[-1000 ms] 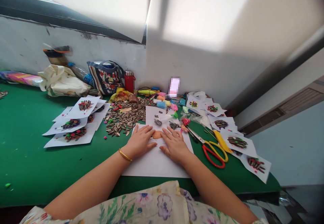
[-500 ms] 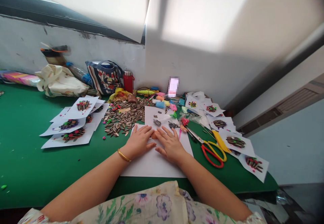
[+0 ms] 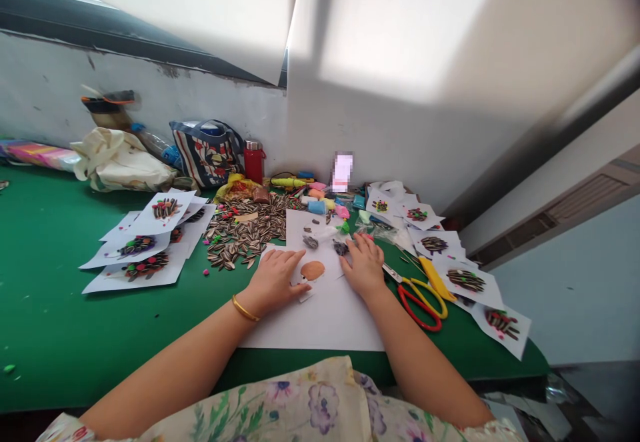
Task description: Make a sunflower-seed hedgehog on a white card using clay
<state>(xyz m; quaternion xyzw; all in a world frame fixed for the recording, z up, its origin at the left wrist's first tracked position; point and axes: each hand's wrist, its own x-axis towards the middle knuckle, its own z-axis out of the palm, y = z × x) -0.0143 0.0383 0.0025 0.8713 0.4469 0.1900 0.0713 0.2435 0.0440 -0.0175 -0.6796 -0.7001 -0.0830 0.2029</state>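
Observation:
A flat orange-brown oval of clay with a small dark dot at its left end lies on white paper. My left hand rests on the paper just left of the oval, fingers stretched out, thumb near its lower edge. To the right, my right hand is open, its fingers apart beside a dark grey clay lump; whether it touches the lump I cannot tell. Another grey lump sits behind the oval. Red-and-yellow-handled scissors lie right of my right hand.
Striped sunflower seeds are heaped behind my left hand. Seed-decorated cards lie at left and right. Coloured clay packs, a red flask and a striped bag stand along the wall.
My right hand has moved right, away from my left hand, to the grey clay lump. The orange-brown oval, mostly covered before, is now in plain sight. My left hand has hardly moved.

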